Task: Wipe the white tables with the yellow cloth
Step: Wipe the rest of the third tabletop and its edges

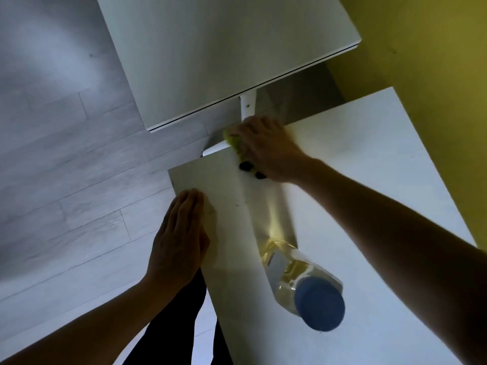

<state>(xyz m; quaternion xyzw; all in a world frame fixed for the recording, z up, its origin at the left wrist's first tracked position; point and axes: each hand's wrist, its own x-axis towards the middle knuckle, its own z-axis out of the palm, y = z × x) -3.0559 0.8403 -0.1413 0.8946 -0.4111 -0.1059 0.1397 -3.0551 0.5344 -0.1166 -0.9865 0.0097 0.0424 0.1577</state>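
The right hand (266, 148) presses the yellow cloth (233, 139) on the counter (369, 159) edge, its grip clamped on it; the left hand (181, 238) lies flat, grip apart.

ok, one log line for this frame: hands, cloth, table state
right hand presses yellow cloth at near table far edge | left hand flat on left edge | bottle standing on table

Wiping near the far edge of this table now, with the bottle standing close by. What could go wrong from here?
1. The right hand presses the yellow cloth right at the edge of the near white table; a stroke further out could drag it off.
2. The bottle stands upright just under the right forearm; a sweep back may topple it.
3. The left hand rests flat at the table's side edge and could slip off.
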